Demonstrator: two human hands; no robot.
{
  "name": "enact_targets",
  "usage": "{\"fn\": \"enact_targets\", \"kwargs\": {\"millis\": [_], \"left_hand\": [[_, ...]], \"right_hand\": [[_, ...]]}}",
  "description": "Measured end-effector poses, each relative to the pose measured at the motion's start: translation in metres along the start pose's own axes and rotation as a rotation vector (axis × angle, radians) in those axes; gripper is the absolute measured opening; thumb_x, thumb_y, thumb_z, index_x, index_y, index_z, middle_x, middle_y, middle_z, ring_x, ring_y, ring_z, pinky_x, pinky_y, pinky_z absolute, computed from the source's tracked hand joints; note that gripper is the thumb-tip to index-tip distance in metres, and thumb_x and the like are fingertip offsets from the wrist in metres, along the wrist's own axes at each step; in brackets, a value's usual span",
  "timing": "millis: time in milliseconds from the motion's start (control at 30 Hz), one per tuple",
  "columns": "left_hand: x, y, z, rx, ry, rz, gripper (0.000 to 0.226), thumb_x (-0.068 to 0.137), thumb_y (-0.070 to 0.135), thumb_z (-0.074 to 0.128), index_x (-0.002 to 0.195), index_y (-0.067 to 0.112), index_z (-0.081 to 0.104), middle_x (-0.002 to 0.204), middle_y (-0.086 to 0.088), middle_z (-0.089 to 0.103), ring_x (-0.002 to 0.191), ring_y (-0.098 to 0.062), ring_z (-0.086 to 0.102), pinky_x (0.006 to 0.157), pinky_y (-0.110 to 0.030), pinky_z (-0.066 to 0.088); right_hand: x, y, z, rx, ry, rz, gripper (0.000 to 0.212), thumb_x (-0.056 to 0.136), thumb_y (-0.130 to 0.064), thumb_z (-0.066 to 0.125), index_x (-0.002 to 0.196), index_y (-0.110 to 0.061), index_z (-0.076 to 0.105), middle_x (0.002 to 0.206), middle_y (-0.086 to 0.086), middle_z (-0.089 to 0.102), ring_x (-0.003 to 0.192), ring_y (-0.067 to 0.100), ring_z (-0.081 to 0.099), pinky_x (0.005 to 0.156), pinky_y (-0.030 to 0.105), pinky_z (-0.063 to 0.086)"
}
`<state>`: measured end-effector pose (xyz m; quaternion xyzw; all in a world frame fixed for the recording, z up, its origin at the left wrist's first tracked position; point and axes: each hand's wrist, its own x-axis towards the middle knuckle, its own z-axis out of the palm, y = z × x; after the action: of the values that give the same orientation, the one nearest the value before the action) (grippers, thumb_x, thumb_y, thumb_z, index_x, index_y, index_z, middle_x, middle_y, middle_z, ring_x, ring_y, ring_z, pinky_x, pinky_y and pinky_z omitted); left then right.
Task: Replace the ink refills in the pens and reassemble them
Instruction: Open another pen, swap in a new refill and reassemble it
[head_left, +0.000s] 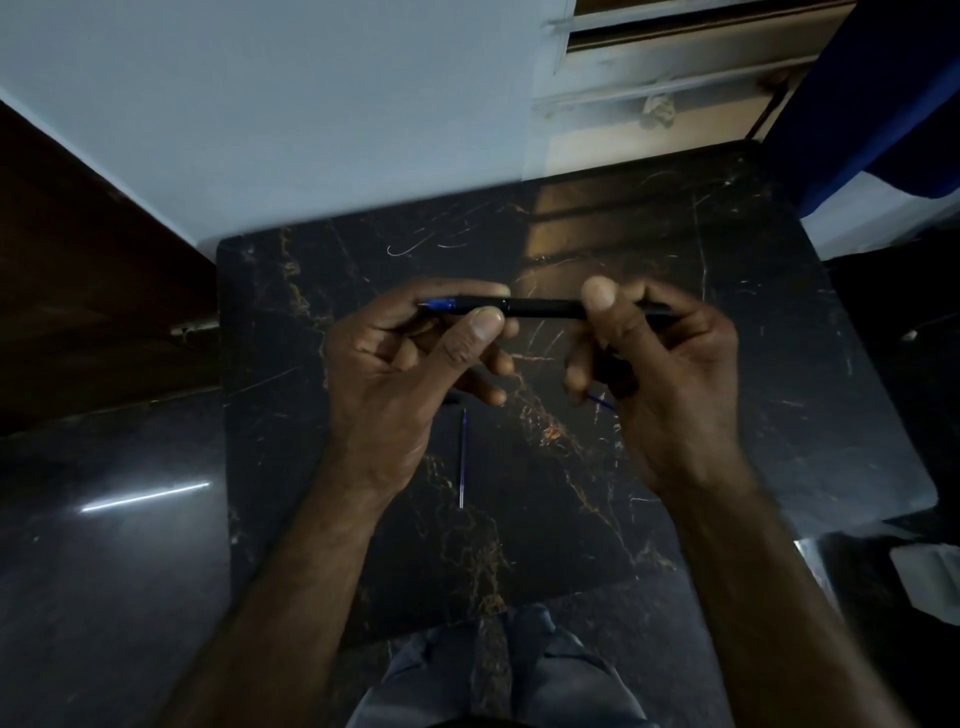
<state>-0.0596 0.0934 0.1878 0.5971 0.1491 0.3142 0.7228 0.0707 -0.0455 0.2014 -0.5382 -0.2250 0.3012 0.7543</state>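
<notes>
Dark marble counter (727, 291) with gold veins, just one thin blue refill (462, 457) lying on it.

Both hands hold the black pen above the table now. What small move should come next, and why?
Probably twist the two halves together. The left hand pinches the front section with the blue tip, the right hand grips the barrel, and the black pen shows a seam between them. A loose refill lies on the marble table, seemingly the old one.

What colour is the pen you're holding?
Black barrel, blue at the tip end: the pen, seen in the head view, held by both hands.
</notes>
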Motion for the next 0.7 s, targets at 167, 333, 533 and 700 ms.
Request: {"fn": "enact_targets", "kwargs": {"millis": [167, 333, 533, 700], "left_hand": [[-0.002, 0.002, -0.007, 0.021, 0.008, 0.029, 0.021, 0.099, 0.008, 0.069, 0.115, 0.017, 0.078, 0.095, -0.002, 0.081, 0.072, -0.017, 0.076, 0.056, -0.027, 0.061], [-0.007, 0.004, -0.016, 0.054, 0.014, 0.024, 0.020, 0.100, 0.008, 0.070, 0.115, 0.018, 0.079, 0.095, -0.003, 0.082, 0.072, -0.018, 0.076, 0.055, -0.028, 0.061], [-0.012, 0.008, -0.019, 0.053, 0.088, 0.003, 0.017, 0.099, 0.013, 0.071, 0.113, 0.017, 0.078, 0.092, -0.001, 0.081, 0.070, -0.016, 0.075, 0.054, -0.027, 0.059], [-0.009, 0.013, -0.023, 0.041, 0.084, 0.009, 0.016, 0.098, 0.013, 0.070, 0.109, 0.019, 0.079, 0.090, 0.000, 0.081, 0.068, -0.014, 0.074, 0.053, -0.024, 0.059]], "right_hand": [[-0.002, 0.006, 0.003, 0.102, -0.058, 0.057, 0.031, 0.097, -0.027, 0.073, 0.118, -0.005, 0.066, 0.081, 0.010, 0.071, 0.065, 0.021, 0.067, 0.053, 0.032, 0.051], [0.000, 0.010, 0.010, 0.077, 0.017, 0.032, 0.020, 0.105, -0.017, 0.065, 0.088, -0.013, 0.075, 0.070, 0.005, 0.069, 0.053, 0.015, 0.064, 0.049, 0.029, 0.050], [-0.004, 0.013, 0.016, 0.084, -0.104, 0.020, 0.030, 0.095, -0.016, 0.078, 0.118, 0.000, 0.069, 0.088, 0.015, 0.077, 0.071, 0.024, 0.071, 0.055, 0.032, 0.054], [-0.004, 0.013, 0.030, 0.082, -0.027, -0.021, 0.002, 0.096, -0.011, 0.074, 0.097, -0.012, 0.074, 0.076, 0.005, 0.076, 0.064, 0.020, 0.071, 0.053, 0.029, 0.054]]}}
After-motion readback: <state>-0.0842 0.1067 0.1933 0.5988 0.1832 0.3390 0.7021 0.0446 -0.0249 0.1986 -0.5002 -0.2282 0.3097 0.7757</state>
